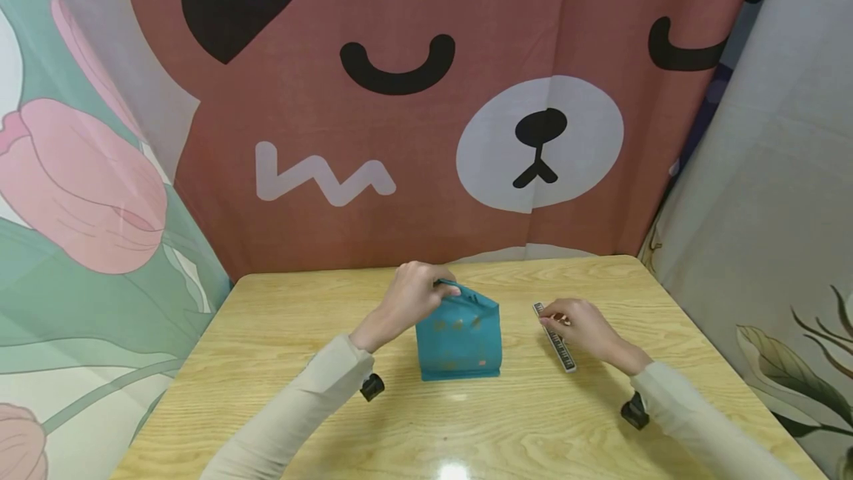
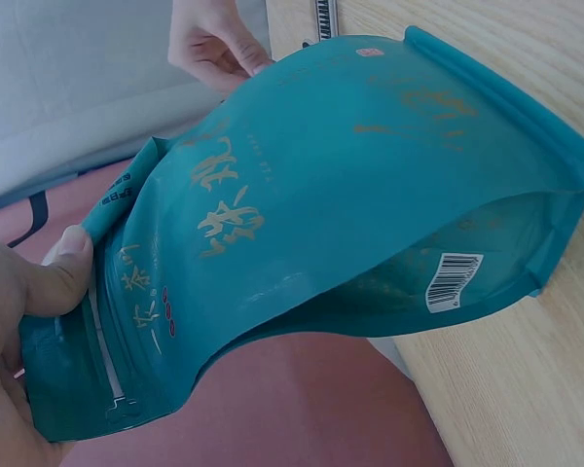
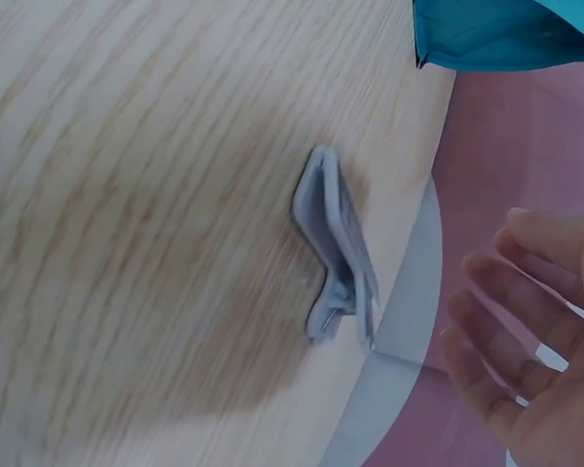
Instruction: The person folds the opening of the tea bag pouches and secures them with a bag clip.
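Observation:
My left hand (image 1: 412, 293) grips the folded top of a teal tea bag (image 1: 460, 343), which stands upright on the table. In the left wrist view, the thumb presses the rolled upper edge of the tea bag (image 2: 302, 195), near its zip strip; gold characters and a barcode label show. To the right lies a bag clip (image 1: 562, 352) with a black-and-white piano-key pattern. Over its far end hovers my right hand (image 1: 580, 323). The right wrist view has the right hand (image 3: 545, 331) with loosely bent fingers, apart from the grey clip (image 3: 333, 214), which rests on its edge.
The light wood table (image 1: 373, 435) carries the bag and the clip. Behind it hangs a curtain (image 1: 400, 228) with a bear face, and printed cloths hang at both sides. A small black camera (image 1: 635, 411) is at the right wrist.

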A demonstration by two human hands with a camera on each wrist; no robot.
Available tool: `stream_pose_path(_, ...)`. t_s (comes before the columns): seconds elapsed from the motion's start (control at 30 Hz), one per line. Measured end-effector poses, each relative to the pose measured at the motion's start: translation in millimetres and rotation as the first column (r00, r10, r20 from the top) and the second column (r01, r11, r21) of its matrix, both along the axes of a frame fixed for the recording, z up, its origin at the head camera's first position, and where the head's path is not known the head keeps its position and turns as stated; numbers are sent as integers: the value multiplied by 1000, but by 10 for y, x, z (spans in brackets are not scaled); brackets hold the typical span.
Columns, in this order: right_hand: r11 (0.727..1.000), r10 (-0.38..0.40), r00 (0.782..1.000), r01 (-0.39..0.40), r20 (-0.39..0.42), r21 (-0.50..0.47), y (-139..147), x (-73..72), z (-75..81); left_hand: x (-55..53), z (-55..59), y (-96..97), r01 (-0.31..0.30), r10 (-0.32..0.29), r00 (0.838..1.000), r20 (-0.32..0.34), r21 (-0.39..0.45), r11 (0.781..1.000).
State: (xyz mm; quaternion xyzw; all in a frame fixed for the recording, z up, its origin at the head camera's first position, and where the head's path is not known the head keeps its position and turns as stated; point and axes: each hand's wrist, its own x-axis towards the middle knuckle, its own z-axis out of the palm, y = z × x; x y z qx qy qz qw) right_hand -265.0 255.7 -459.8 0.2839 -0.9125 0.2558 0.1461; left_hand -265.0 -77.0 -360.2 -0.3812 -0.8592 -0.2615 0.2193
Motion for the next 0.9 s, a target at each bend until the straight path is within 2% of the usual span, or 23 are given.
stream_pose_path(0.5,1000,-22,999,21,47,17,153,-1,-96,-11,-13,-9,5,-5,1000,12,4,1000)
stream_pose_path(0.73,996,-51,993,43,109,73,198,26,-117,-9,-8,-9,9,-9,1000,17,2,1000)
stream_pose_path(0.9,995,-68,987,58,142,75,225,27,-139,-13,-12,-10,8,-8,1000,20,-1,1000)
